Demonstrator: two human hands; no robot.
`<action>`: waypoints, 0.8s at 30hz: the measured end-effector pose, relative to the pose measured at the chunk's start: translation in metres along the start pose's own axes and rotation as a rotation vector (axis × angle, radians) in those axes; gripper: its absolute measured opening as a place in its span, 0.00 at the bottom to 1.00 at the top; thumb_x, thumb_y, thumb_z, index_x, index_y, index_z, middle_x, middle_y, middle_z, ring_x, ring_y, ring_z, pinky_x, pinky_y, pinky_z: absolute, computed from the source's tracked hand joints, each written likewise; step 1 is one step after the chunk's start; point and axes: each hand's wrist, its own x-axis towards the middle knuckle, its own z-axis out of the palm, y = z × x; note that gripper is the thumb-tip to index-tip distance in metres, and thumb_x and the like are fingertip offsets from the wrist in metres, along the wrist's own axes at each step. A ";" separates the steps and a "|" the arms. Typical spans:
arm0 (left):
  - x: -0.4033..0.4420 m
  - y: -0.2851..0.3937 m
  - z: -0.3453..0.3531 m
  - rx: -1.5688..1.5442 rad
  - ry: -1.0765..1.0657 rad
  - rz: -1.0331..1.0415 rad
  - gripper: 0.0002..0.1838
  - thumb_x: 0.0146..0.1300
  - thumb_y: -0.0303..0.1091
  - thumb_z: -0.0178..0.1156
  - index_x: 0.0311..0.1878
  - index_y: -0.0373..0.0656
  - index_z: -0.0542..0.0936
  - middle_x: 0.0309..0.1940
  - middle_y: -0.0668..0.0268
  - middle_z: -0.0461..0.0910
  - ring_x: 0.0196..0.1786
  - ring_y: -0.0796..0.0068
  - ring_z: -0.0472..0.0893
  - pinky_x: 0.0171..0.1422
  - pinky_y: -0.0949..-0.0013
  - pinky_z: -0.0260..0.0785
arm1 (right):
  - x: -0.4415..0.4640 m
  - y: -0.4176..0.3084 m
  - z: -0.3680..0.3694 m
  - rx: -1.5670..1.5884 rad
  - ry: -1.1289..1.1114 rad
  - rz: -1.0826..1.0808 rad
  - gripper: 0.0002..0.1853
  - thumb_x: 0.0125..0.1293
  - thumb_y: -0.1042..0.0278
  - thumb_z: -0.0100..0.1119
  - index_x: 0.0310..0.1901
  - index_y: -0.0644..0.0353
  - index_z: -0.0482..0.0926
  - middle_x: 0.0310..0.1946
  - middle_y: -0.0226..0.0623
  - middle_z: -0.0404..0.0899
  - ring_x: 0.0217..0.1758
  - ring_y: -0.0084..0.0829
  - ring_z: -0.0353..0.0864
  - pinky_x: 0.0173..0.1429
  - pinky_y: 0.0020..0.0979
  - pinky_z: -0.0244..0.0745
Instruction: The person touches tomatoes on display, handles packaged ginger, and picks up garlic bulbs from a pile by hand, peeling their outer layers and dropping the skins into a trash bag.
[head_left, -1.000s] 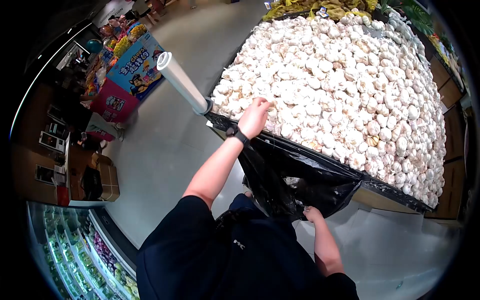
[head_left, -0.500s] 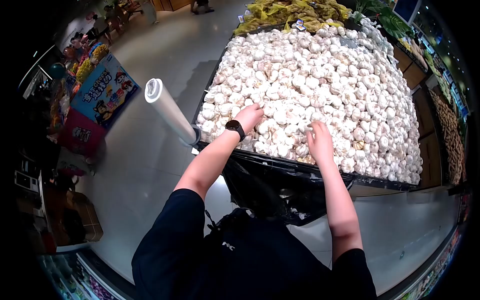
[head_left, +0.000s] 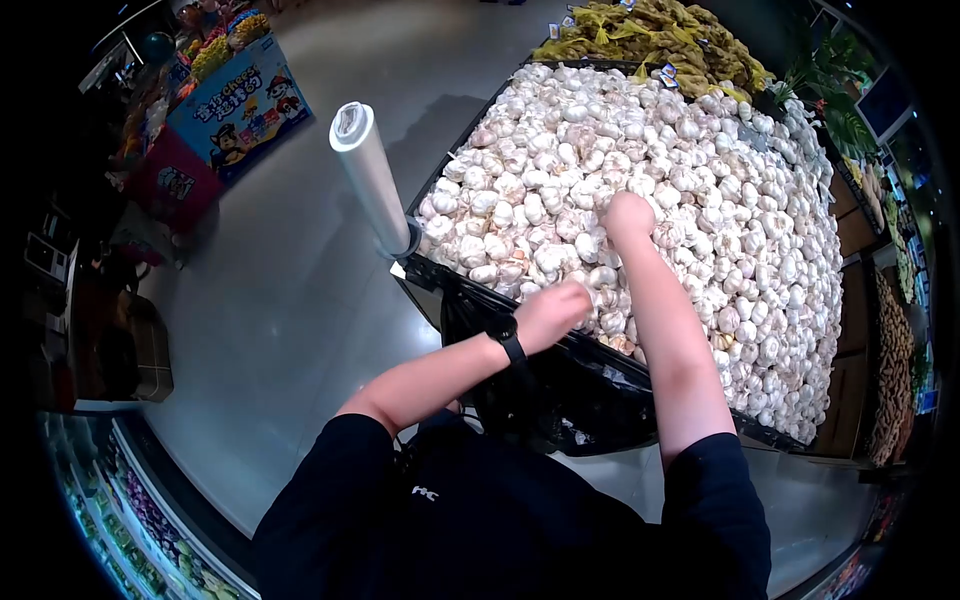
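Observation:
Heaped garlic bulbs cover a large display stand. My left hand, below a black watch on the wrist, is over the stand's front edge with its fingers curled; anything in them is too small to make out. My right hand is closed on the heap farther back, its fingers mostly hidden behind the back of the hand. A black plastic bag hangs from the stand's front edge, below my left hand.
A roll of clear bags stands upright at the stand's left corner. Yellow net sacks lie behind the garlic. A blue printed display box stands at the upper left, and a refrigerated shelf at the lower left.
My right hand has gone from the bag to the heap, then farther back over the garlic. My left hand has moved back from the bulbs to the front edge, and its fingers are curled.

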 end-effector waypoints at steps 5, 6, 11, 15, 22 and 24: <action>-0.121 -0.039 0.132 -0.070 -0.710 0.039 0.07 0.58 0.29 0.58 0.39 0.43 0.80 0.43 0.61 0.78 0.47 0.55 0.79 0.52 0.58 0.74 | -0.004 0.000 -0.003 -0.032 0.032 -0.059 0.09 0.58 0.70 0.58 0.36 0.58 0.86 0.39 0.44 0.86 0.43 0.41 0.86 0.46 0.38 0.82; -0.140 -0.053 0.144 -0.099 -0.773 0.058 0.12 0.57 0.32 0.61 0.45 0.45 0.81 0.47 0.62 0.78 0.48 0.55 0.79 0.56 0.57 0.73 | -0.004 0.004 0.004 -0.006 0.080 -0.061 0.08 0.56 0.68 0.61 0.35 0.58 0.85 0.38 0.45 0.86 0.42 0.43 0.86 0.45 0.40 0.82; -0.157 -0.071 0.155 0.151 -1.545 -0.236 0.22 0.54 0.42 0.65 0.53 0.50 0.82 0.46 0.58 0.84 0.52 0.57 0.81 0.58 0.56 0.73 | -0.030 0.012 0.007 -0.085 0.215 -0.316 0.07 0.54 0.77 0.56 0.33 0.60 0.84 0.36 0.45 0.84 0.40 0.42 0.86 0.42 0.40 0.81; -0.104 -0.053 0.114 -0.065 -1.331 -0.238 0.21 0.59 0.43 0.64 0.53 0.45 0.81 0.45 0.54 0.83 0.51 0.52 0.81 0.55 0.57 0.73 | -0.041 0.026 -0.002 -0.089 0.207 -0.454 0.05 0.56 0.74 0.58 0.31 0.59 0.84 0.36 0.45 0.82 0.39 0.40 0.85 0.41 0.40 0.81; 0.060 -0.049 0.021 -0.051 -0.086 -0.350 0.10 0.59 0.30 0.62 0.43 0.38 0.79 0.37 0.55 0.79 0.38 0.57 0.82 0.42 0.59 0.74 | -0.035 0.053 -0.007 1.000 0.303 0.096 0.08 0.56 0.66 0.68 0.33 0.62 0.84 0.28 0.43 0.82 0.27 0.33 0.81 0.36 0.33 0.77; 0.085 -0.066 0.009 0.239 -0.027 -0.236 0.14 0.57 0.28 0.64 0.47 0.39 0.77 0.45 0.55 0.75 0.47 0.49 0.78 0.50 0.56 0.73 | -0.046 0.063 -0.012 1.143 0.303 0.132 0.09 0.58 0.67 0.69 0.35 0.64 0.84 0.26 0.38 0.82 0.23 0.25 0.78 0.32 0.27 0.73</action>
